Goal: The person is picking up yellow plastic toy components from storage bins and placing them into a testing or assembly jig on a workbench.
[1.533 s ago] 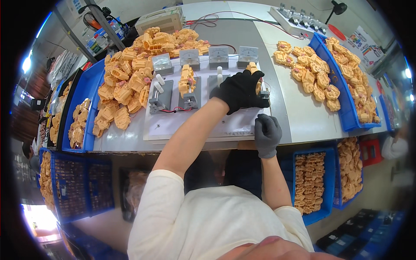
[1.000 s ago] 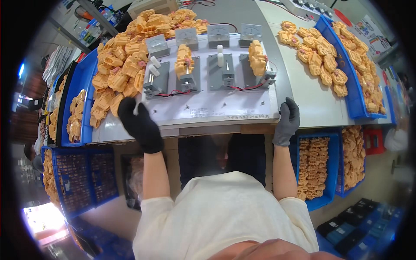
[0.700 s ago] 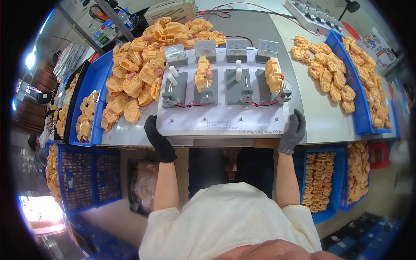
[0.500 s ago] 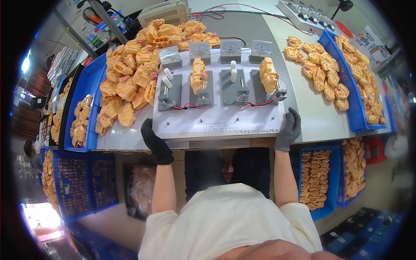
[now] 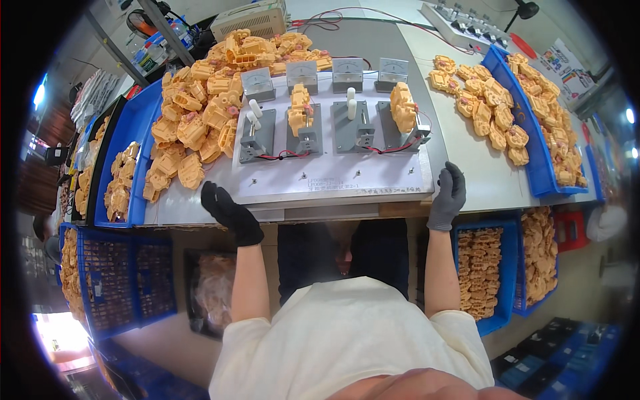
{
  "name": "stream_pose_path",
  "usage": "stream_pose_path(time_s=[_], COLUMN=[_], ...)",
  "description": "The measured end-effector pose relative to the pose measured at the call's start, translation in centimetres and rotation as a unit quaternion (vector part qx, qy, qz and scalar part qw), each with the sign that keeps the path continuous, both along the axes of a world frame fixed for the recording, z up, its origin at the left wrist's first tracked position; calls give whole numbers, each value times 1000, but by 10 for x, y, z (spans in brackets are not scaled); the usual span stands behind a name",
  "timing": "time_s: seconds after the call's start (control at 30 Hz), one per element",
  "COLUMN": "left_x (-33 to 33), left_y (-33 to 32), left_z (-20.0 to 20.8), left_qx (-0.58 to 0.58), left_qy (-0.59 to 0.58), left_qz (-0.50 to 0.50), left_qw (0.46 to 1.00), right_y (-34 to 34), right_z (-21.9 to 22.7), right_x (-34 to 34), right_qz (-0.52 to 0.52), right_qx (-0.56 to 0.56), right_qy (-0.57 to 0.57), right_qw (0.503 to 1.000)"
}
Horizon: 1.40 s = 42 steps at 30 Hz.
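Observation:
A white test board (image 5: pixel 293 183) lies on the bench in front of me, with several grey clamp fixtures (image 5: pixel 347 137) and a row of analog panel meters (image 5: pixel 347 75) on it. Light-orange plastic housings sit in two fixtures: one housing (image 5: pixel 299 110) left of centre and another housing (image 5: pixel 403 108) at the right. White-knobbed levers (image 5: pixel 352 105) stand on the other fixtures. My left hand (image 5: pixel 230 215), in a black glove, is off the board's left front corner, fingers stretched and empty. Gloved in grey, my right hand (image 5: pixel 447 199) hovers beside the right front corner, fingers loosely extended, holding nothing.
A large heap of orange housings (image 5: pixel 193 130) rises left of the board; a smaller pile of housings (image 5: pixel 490 100) lies right. Blue bins (image 5: pixel 533 127) flank both sides, with more crates (image 5: pixel 510 267) below the bench. Behind stands a beige power unit (image 5: pixel 250 21) with red wires.
Both hands have come off the board's front corners. My left hand has moved out to the left, and my right hand is slightly apart from the edge. The view has shifted a little.

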<state>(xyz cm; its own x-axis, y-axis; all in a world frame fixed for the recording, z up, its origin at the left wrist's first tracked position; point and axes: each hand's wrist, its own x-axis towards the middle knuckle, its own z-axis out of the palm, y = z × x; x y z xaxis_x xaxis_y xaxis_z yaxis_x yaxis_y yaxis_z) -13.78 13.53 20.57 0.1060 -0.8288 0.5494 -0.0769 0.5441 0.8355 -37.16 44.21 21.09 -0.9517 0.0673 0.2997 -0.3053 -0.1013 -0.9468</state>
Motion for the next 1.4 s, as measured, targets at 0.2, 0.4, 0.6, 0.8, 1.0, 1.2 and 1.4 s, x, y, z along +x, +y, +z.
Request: stream_pose_path(time_s=[0.2, 0.4, 0.6, 0.8, 1.0, 1.2, 1.4], left_x=[-13, -37, -60, -107, -91, -62, -64], left_y=[54, 111, 138, 162, 157, 77, 61], left_z=[36, 39, 48, 62, 56, 50, 40], left_qx=[-187, -255, -195, -162, -313, -191, -205], left_qy=[-108, -144, -113, -36, -58, -258, -327], left_qz=[-108, -338, -469, -552, -520, -220, -199], left_qw=[970, 894, 854, 817, 793, 921, 901], right_y=[18, 25, 27, -3, -25, -22, -30], right_z=[2, -6, 6, 24, 23, 20, 18], right_x=[4, 12, 10, 5, 15, 14, 16], right_qz=[-29, -17, 6, 82, 35, 51, 10], right_qx=[5, 0, 54, 202, 327, 290, 281], right_qy=[-24, -49, -5, 178, 290, 249, 250], right_qw=[999, 999, 999, 959, 899, 923, 926])
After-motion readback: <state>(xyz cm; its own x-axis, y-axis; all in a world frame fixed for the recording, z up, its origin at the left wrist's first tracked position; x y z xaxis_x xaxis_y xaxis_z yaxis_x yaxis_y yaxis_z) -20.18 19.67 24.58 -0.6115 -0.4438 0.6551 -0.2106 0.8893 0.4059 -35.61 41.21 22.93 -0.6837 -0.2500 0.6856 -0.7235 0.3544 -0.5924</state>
